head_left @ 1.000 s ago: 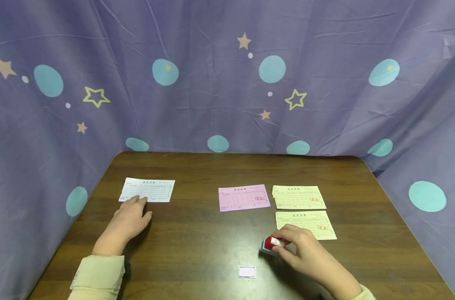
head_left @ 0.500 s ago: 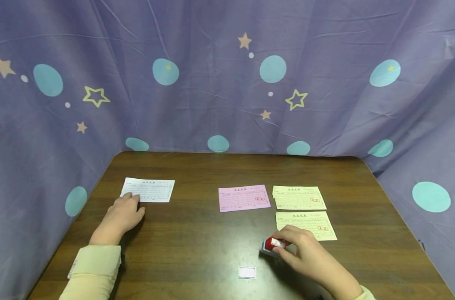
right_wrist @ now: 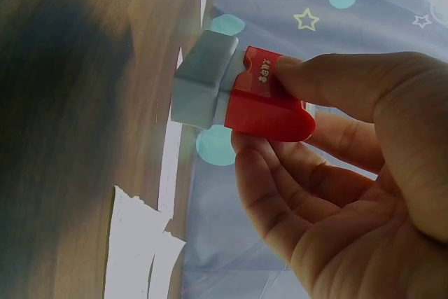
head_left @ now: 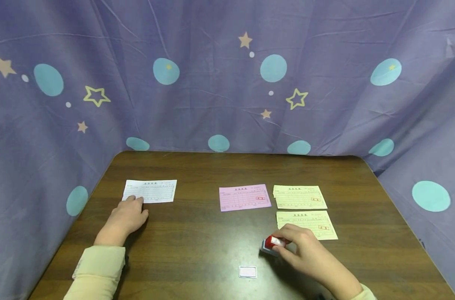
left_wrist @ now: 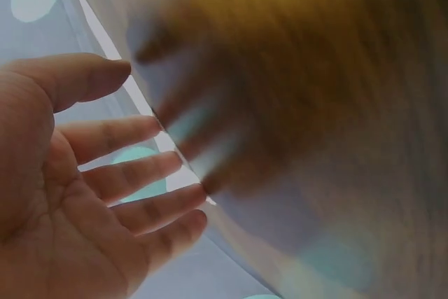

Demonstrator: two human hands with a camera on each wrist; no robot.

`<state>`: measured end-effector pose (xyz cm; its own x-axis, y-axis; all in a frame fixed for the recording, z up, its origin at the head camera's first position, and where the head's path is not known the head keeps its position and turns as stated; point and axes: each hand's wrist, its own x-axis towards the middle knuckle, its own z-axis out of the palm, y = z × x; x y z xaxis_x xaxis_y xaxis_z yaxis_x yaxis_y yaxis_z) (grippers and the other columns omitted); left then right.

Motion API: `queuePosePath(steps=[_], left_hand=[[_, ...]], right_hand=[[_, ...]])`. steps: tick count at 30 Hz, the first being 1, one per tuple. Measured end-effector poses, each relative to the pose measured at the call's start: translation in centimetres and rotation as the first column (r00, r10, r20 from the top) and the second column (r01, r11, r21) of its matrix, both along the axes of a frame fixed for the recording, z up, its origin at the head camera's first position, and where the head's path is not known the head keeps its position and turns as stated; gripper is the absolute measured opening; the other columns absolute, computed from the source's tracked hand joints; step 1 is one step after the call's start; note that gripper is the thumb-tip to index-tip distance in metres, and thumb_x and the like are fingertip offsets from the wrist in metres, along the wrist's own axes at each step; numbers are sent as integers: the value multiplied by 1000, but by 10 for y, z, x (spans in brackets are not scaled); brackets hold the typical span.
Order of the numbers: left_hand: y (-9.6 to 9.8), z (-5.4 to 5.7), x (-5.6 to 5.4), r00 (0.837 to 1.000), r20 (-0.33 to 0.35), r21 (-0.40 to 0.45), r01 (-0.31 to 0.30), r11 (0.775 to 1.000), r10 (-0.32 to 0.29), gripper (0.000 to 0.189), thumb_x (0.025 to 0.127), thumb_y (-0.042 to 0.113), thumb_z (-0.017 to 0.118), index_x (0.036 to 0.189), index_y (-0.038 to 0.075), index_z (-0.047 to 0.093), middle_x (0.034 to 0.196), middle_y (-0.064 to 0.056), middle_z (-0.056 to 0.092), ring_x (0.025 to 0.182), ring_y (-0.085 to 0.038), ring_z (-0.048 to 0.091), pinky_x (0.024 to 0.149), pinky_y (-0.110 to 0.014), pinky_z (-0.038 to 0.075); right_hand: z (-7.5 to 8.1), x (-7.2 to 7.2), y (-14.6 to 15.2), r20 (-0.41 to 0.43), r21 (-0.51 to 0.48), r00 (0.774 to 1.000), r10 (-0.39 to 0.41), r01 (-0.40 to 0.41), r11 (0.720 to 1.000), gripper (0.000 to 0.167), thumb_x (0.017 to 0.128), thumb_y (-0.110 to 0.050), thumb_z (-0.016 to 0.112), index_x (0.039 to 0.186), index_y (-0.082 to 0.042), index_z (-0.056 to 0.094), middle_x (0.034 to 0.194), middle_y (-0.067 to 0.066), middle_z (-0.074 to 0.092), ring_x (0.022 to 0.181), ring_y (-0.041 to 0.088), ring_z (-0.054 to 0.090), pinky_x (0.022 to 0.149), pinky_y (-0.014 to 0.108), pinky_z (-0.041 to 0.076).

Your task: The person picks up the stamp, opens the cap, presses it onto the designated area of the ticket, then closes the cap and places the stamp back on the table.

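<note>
My right hand [head_left: 306,250] pinches the red stamp [head_left: 271,245] near the front of the table [head_left: 212,233], just below the lower yellow slip [head_left: 307,224]. My left hand [head_left: 126,218], fingers spread and relaxed, touches the white slip's [head_left: 150,191] near edge.

Staged recording booth, not a real office. Purple star-and-dot fabric backdrop [head_left: 227,83] is draped round three sides of a dark wood worktop [head_left: 212,233]. Printed form slips [head_left: 244,197] and a stamper [head_left: 271,244] suggest desk paperwork.
</note>
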<state>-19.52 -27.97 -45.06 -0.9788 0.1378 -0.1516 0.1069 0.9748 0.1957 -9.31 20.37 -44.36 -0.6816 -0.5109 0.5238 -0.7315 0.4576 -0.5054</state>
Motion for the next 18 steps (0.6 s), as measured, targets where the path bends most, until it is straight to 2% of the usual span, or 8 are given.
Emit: queuePosePath(steps=[6, 12, 18], left_hand=[[14, 6, 8, 1000, 20, -8, -9, 1000, 9, 34, 93, 13, 63, 108, -17, 58, 98, -32, 55, 92, -56, 57, 73, -65, 49], [30, 8, 18, 999, 44, -25, 7, 1000, -6, 34, 94, 15, 64, 106, -17, 60, 94, -29, 55, 89, -53, 60, 71, -63, 51], [53, 6, 33, 999, 30, -30, 12, 999, -11, 30, 93, 15, 66, 100, -14, 62, 88, -24, 54, 82, -47, 60, 67, -60, 52]], right_hand=[[0, 0, 0, -4, 6, 1000, -6, 6, 1000, 28, 75, 3, 83, 98, -11, 73, 87, -13, 62, 75, 1, 57, 68, 16, 48], [0, 0, 0, 8, 15, 1000, -14, 14, 1000, 26, 76, 2, 82, 96, -11, 73, 87, -13, 62, 75, 1, 57, 69, 16, 48], [0, 0, 0, 10, 22, 1000, -22, 22, 1000, 26, 76, 2, 83, 96, -11, 73, 86, -14, 61, 74, 1, 57, 68, 16, 48]])
